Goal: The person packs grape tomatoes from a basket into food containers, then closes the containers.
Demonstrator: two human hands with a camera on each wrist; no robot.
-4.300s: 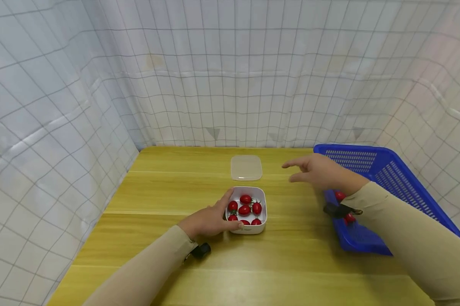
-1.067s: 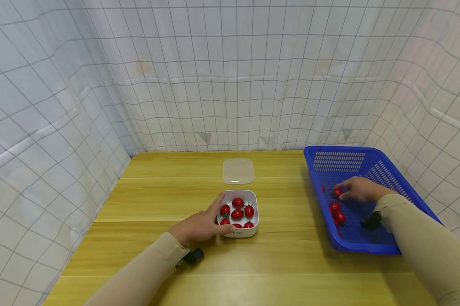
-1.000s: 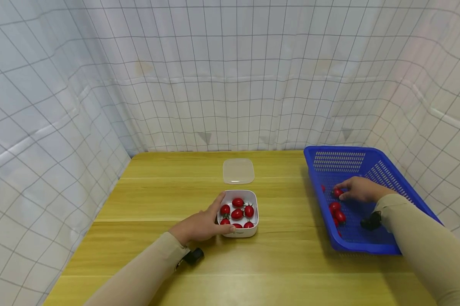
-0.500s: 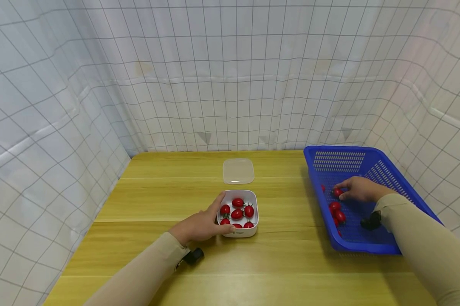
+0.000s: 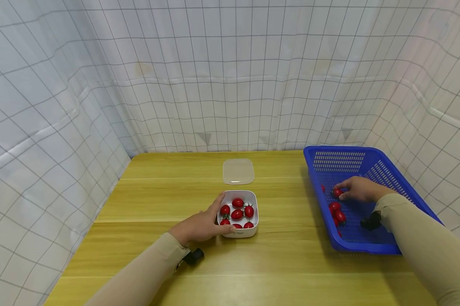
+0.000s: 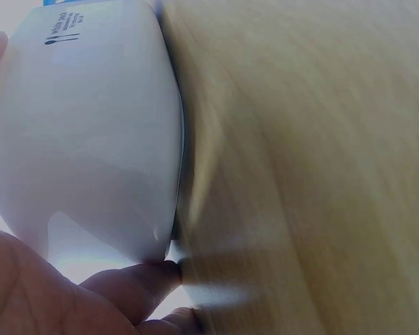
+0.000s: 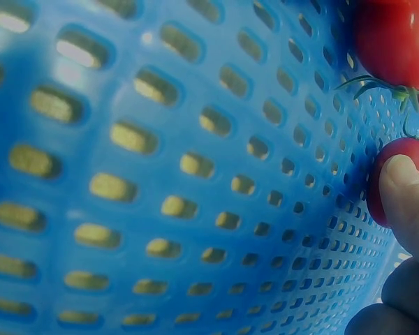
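My left hand (image 5: 201, 225) grips the near-left side of a white bowl (image 5: 238, 232) that holds several cherry tomatoes (image 5: 237, 213) at the table's middle. In the left wrist view the bowl's (image 6: 84, 139) smooth wall fills the left, with a fingertip (image 6: 136, 283) against its base. My right hand (image 5: 357, 190) reaches into the blue basket (image 5: 342, 161) at the right, where its fingertips pinch a cherry tomato (image 5: 337, 192). In the right wrist view my thumb (image 7: 408, 199) presses on that tomato (image 7: 405, 148), and another tomato (image 7: 394, 42) lies beyond on the basket's perforated floor (image 7: 160, 174).
A clear plastic lid (image 5: 238, 171) lies flat behind the bowl. More tomatoes (image 5: 337, 212) lie in the basket nearer to me. White gridded cloth walls close in the wooden table (image 5: 157, 199) on the left, back and right.
About four seconds ago my right hand hovered above the table near the bowl; it now lies inside the basket on a tomato. Nothing has moved over the last second.
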